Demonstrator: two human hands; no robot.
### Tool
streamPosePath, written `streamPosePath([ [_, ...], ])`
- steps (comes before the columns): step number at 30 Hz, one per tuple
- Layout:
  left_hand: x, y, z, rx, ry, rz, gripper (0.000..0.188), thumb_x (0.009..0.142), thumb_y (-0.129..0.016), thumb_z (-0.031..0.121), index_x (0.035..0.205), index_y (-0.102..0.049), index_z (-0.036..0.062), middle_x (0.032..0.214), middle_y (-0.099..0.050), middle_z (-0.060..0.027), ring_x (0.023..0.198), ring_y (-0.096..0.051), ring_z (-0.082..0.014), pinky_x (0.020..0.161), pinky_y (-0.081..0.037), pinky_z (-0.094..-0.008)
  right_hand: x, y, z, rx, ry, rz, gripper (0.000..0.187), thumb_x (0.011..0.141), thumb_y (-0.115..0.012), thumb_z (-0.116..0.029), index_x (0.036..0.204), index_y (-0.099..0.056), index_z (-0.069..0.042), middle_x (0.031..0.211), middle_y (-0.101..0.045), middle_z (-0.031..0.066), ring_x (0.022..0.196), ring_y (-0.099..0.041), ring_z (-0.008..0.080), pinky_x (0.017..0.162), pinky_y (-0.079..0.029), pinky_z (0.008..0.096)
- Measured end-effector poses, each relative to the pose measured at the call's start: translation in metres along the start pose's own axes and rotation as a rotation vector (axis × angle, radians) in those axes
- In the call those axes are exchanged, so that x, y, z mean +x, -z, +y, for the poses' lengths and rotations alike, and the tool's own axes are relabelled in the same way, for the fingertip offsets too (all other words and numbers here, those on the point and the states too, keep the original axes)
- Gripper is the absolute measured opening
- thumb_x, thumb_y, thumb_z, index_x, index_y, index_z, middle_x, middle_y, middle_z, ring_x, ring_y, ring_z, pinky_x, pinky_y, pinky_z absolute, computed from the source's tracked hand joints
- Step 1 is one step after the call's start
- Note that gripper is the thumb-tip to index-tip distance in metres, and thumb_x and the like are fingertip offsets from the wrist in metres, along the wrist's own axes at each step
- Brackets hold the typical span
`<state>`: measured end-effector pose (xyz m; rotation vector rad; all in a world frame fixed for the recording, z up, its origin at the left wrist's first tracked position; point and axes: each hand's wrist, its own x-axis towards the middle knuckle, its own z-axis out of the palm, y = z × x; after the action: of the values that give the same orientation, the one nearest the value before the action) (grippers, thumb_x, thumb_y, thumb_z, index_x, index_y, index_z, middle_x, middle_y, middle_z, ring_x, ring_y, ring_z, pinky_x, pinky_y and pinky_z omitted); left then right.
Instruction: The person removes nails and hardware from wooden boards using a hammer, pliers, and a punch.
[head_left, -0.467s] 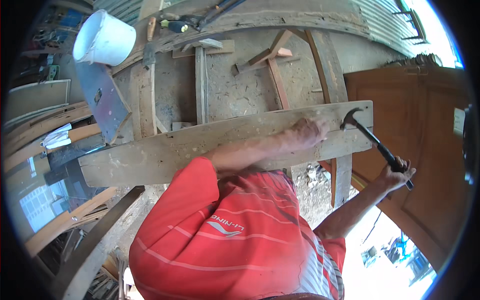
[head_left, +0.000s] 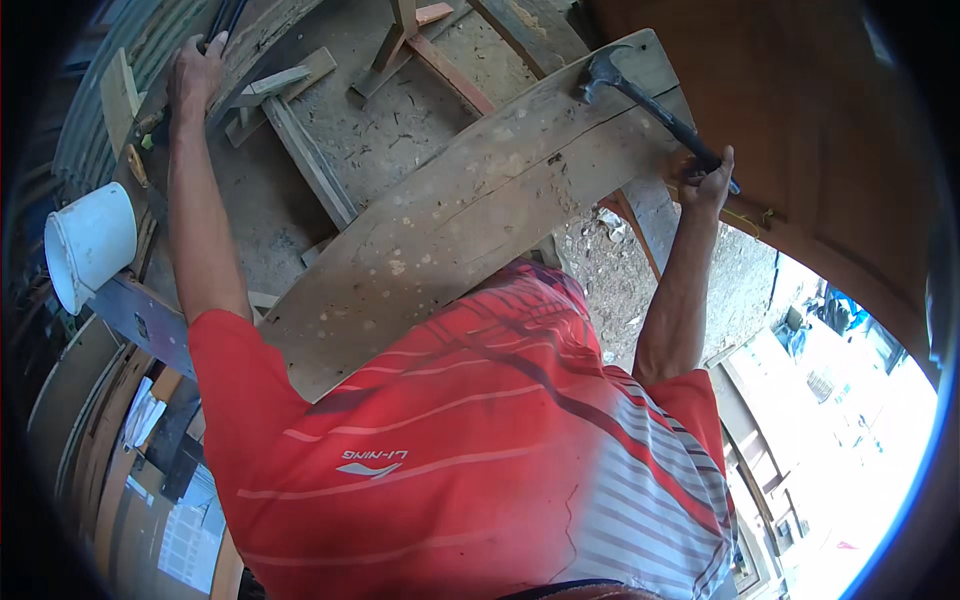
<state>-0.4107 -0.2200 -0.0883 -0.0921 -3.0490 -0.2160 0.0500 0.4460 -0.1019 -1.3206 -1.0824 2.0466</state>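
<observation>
In my right hand (head_left: 708, 183) is the grip of a claw hammer (head_left: 655, 108) with a dark handle. Its metal head lies over the far right end of a worn wooden board (head_left: 450, 215), which stretches across in front of my body. My left arm reaches out to the far left. There my left hand (head_left: 197, 75) is closed round the near end of a dark long-handled tool (head_left: 228, 22) lying along a timber beam (head_left: 262, 42). The tool's far part is cut off by the picture's edge, so its exact kind does not show.
A white bucket (head_left: 92, 245) stands at the left, beside a wood-handled tool (head_left: 137, 166). Timber pieces (head_left: 310, 160) cross the dirty floor beyond the board. A brown panelled wooden door (head_left: 800, 130) fills the right side. Corrugated metal sheeting (head_left: 110, 120) is at the far left.
My left hand has left the board and reached far left to the dark tool. The view has swung left. My right hand still holds the hammer by the board's right end.
</observation>
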Motion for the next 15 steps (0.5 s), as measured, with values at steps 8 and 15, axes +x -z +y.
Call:
streamPosePath([
  [8,0.019,0.006,-0.003,0.046,-0.113,-0.137,0.051,0.097,-0.063,0.041,0.137,-0.061,0.0087,0.124,-0.069,-0.0219,0.116,-0.065,-0.0383,0.098,-0.049,-0.0466,-0.028,-0.019,0.009,0.061,-0.067,-0.142,0.049,0.096,-0.064,-0.055,0.103,-0.064,-0.007,0.079,-0.062,0.0039,0.07,-0.062,0.0164,0.062,-0.05,0.0279],
  [15,-0.074,0.12,0.13,-0.141,-0.04,0.012,0.035,0.1,-0.062,0.035,0.119,-0.067,0.0059,0.103,-0.074,-0.015,0.1,-0.07,-0.0342,0.089,-0.051,-0.0429,-0.07,-0.002,-0.01,-0.337,-0.275,-0.294,0.052,0.096,-0.065,-0.056,0.099,-0.067,-0.004,0.075,-0.058,0.0007,0.063,-0.056,0.0099,0.057,-0.043,0.024],
])
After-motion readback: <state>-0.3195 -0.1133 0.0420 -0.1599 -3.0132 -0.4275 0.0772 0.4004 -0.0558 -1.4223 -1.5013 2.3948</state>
